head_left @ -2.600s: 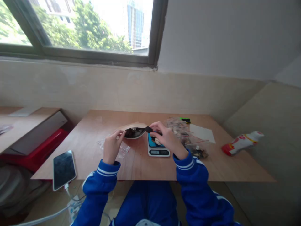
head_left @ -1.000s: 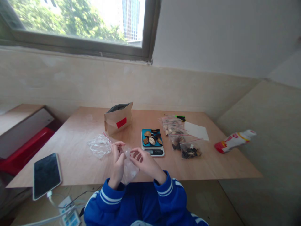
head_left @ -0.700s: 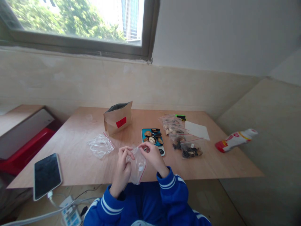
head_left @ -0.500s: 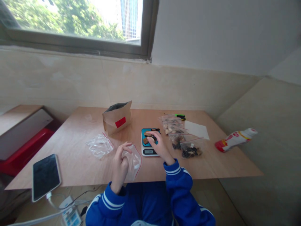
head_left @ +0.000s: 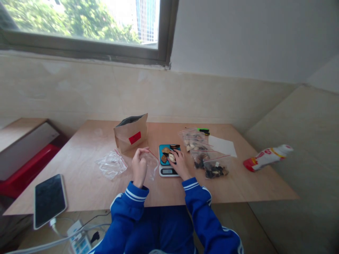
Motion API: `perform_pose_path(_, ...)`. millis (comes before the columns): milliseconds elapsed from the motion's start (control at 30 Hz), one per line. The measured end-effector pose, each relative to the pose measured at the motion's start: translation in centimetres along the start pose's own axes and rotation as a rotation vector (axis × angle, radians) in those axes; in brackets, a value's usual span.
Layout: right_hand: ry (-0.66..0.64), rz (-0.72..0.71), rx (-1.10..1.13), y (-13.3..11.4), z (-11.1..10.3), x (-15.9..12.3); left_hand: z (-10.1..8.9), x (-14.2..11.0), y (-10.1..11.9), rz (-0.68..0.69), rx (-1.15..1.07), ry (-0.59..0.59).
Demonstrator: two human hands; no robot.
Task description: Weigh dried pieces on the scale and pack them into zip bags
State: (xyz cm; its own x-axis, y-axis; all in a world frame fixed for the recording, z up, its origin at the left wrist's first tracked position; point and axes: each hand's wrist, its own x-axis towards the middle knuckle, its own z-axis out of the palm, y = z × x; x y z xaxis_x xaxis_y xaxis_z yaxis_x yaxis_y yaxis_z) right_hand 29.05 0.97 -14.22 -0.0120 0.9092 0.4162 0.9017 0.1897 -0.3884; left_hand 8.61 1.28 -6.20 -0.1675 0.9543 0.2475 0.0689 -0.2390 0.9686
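The left hand (head_left: 139, 165) holds up a small clear bag (head_left: 152, 165) by its top edge, with the fingers pinched on it. The bag hangs just left of the scale (head_left: 167, 164) and looks empty. The right hand (head_left: 179, 163) lies on the blue top of the scale, with its fingers on the dried pieces (head_left: 168, 155) there. I cannot tell if the fingers have closed on a piece or only touch them.

The scale sits in the middle of the wooden table (head_left: 92, 183), near the front edge. Behind the left hand stands a brown paper pouch (head_left: 130, 133) with a red label, open at the top. To the left of the hand lies a crumpled clear bag (head_left: 111, 164). To the right of the scale lie filled bags (head_left: 206, 158) in a row, with a white sheet (head_left: 222, 146) beside them. A phone (head_left: 48, 200) sits on the near left corner of the table. A white and red bottle (head_left: 267, 157) lies far to the right.
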Motion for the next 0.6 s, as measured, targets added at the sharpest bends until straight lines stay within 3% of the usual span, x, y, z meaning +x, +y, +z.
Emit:
perform_pose_path(267,-0.034,-0.056,-0.013,1.5,0.0,1.5,0.7,0.3,-1.0,-0.023,-0.035,0.009)
perform_pose_path(433,0.008,-0.023,0.045,2.5,-0.1,3.3,1.0,0.3,-1.1,-0.049,-0.096,0.044)
perform_pose_path(533,0.082,0.026,0.095,1.3,-0.9,4.2,1.2,0.3,-1.1,-0.067,-0.129,0.081)
perform_pose_path(600,0.205,0.106,0.251,-0.7,-1.9,4.7,1.5,0.4,-1.1,-0.071,-0.142,0.095)
